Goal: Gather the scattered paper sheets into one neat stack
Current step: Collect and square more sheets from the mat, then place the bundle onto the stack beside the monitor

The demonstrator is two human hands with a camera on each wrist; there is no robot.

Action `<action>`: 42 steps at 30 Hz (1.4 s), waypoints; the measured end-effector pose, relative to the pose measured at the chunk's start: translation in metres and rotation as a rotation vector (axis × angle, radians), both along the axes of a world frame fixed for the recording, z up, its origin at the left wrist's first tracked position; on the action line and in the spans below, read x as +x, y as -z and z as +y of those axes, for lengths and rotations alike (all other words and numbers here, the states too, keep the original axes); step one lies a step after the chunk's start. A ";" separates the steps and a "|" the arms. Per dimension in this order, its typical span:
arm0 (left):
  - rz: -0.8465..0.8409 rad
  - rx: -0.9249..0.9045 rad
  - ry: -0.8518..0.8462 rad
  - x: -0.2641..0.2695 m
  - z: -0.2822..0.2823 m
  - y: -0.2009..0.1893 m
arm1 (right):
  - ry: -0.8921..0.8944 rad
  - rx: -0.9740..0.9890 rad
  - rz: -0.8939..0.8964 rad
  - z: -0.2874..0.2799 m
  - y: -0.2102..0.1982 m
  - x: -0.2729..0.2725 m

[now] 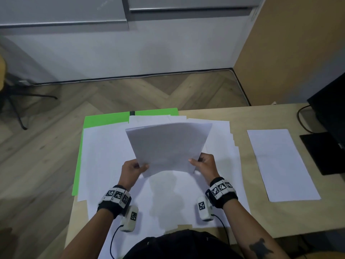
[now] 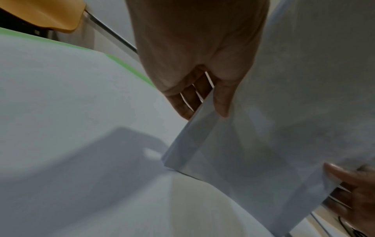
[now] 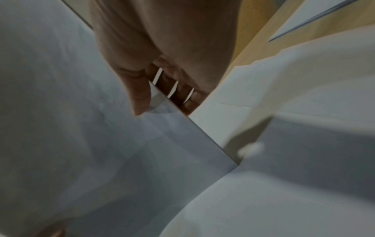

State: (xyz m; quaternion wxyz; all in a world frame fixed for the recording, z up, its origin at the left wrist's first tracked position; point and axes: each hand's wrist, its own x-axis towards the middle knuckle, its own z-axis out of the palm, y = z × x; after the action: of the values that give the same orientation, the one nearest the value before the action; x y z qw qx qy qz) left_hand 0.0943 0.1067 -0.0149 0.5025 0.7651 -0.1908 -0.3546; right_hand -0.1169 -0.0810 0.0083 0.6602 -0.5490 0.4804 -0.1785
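A bundle of white sheets (image 1: 168, 144) is held up, tilted away from me, above the desk's middle. My left hand (image 1: 133, 168) pinches its lower left corner, thumb on top and fingers behind (image 2: 202, 102). My right hand (image 1: 202, 162) pinches the lower right corner the same way (image 3: 154, 99). The bundle's bottom edge (image 2: 233, 160) touches or hovers just over the loose white sheets (image 1: 104, 161) spread beneath. A single white sheet (image 1: 280, 163) lies apart at the right.
A green folder (image 1: 104, 118) lies under the spread sheets at the desk's left and far side. A black monitor base (image 1: 324, 152) with its cable stands at the right edge. The wooden desk (image 1: 240, 118) ends at the left beside the floor, where a chair (image 1: 11, 90) stands.
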 end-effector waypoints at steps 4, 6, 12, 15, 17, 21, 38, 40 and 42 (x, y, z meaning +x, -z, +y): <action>-0.021 -0.028 -0.037 0.003 0.005 -0.002 | -0.010 -0.054 0.027 -0.003 0.002 -0.007; -0.032 -0.012 -0.062 0.003 0.002 -0.005 | -0.006 -0.089 0.025 -0.006 0.002 -0.011; -0.115 0.060 0.026 -0.005 -0.029 -0.014 | 0.088 -0.151 0.029 -0.032 -0.005 -0.029; -0.142 0.103 0.077 -0.024 -0.055 -0.022 | 0.135 -0.169 0.039 -0.053 -0.012 -0.048; -0.135 0.111 0.088 -0.043 -0.074 -0.025 | 0.171 -0.169 0.061 -0.070 -0.013 -0.065; -0.083 0.169 0.103 -0.090 -0.112 -0.019 | 0.203 -0.178 0.179 -0.108 -0.004 -0.108; 0.099 0.292 0.206 -0.283 -0.267 0.017 | 0.343 -0.086 0.506 -0.247 0.029 -0.291; 0.108 0.310 0.216 -0.299 -0.277 0.023 | 0.349 -0.072 0.531 -0.257 0.037 -0.308; 0.115 0.321 0.220 -0.313 -0.286 0.029 | 0.357 -0.069 0.564 -0.265 0.045 -0.321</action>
State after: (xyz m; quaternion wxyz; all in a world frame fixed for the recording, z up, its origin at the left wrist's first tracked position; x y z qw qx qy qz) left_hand -0.2186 -0.1793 -0.0439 0.3422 0.7885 -0.1850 -0.4764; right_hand -0.4383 -0.3457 -0.0368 0.4407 -0.5057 0.7266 -0.1486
